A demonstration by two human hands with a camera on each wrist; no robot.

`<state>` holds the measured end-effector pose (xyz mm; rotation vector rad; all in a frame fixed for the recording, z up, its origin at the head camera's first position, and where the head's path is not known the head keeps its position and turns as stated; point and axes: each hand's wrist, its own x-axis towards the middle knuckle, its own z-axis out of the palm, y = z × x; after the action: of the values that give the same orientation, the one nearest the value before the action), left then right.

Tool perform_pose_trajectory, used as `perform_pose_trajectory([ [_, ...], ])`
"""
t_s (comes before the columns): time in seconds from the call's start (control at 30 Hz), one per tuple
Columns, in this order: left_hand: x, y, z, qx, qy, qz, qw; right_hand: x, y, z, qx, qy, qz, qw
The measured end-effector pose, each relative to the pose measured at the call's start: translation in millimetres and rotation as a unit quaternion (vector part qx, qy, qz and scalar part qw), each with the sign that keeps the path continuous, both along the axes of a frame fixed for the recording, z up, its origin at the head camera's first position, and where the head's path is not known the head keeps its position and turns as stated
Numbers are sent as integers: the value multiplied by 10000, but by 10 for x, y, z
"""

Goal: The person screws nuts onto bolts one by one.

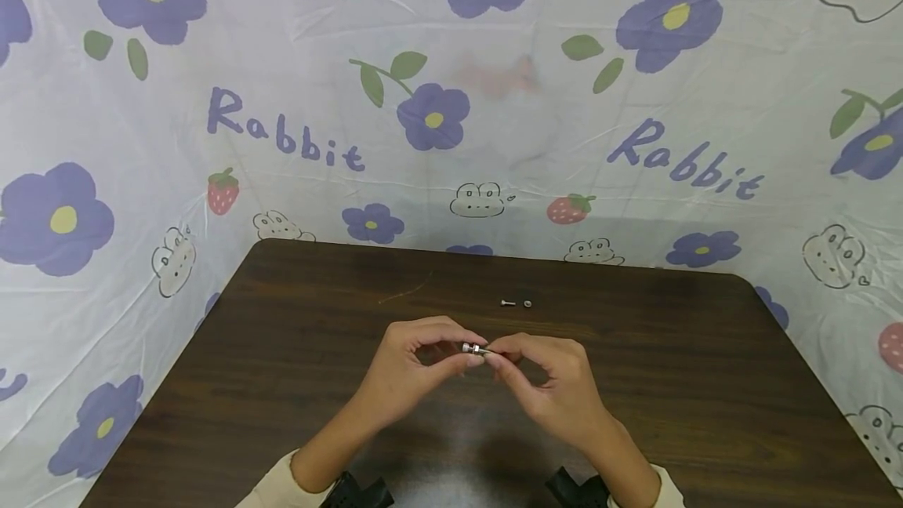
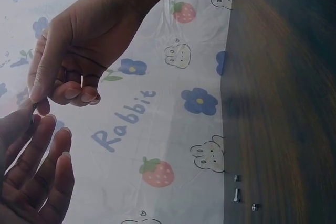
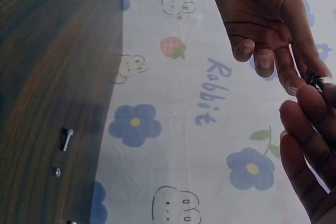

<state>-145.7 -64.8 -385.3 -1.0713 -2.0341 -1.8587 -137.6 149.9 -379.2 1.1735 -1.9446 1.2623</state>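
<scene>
A small silver bolt with a nut [image 1: 476,350] on its shank is held up between both hands, above the table. My left hand [image 1: 416,359] pinches it by the head end, thumb and index finger on either side. From the right, my right hand [image 1: 557,382] pinches at the other end with thumb and index fingertip. Fingers partly cover the bolt; how far the nut sits along the thread I cannot tell. In the right wrist view the pinched metal piece [image 3: 315,80] looks dark, and its end is hidden by fingers.
On the dark wooden table [image 1: 282,320], beyond my hands, lie a loose bolt [image 1: 507,302] and a nut [image 1: 527,304]. Another small metal piece [image 2: 255,207] shows near them in the left wrist view. A patterned cloth [image 1: 529,139] hangs behind the table and at its sides.
</scene>
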Motion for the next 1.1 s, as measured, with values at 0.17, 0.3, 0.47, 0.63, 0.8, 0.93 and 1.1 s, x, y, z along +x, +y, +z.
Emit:
perform_pose_trajectory([
  [0.17,4,0,-11,-102,-72,64,9999,-4,-5,-1,12,79,1,10000],
  [0.3,11,6,-9,-207,-150,224,9994,-6,-10,-1,9,171,39,9998],
  [0.47,4,18,-11,-353,-322,285,9985,-8,-18,4,-4,241,76,9997],
  [0.63,14,7,-26,-369,-625,341,9968,-3,-17,-1,-20,235,31,9997],
  [0.8,38,-1,-14,30,-194,192,9996,-4,-17,-5,-76,280,-72,9996],
  [0.93,29,9,-8,170,264,187,9993,-3,-17,-7,-100,305,-140,9994],
  [1.1,15,9,-8,201,296,171,9992,-3,-18,-8,-98,310,-149,9994],
])
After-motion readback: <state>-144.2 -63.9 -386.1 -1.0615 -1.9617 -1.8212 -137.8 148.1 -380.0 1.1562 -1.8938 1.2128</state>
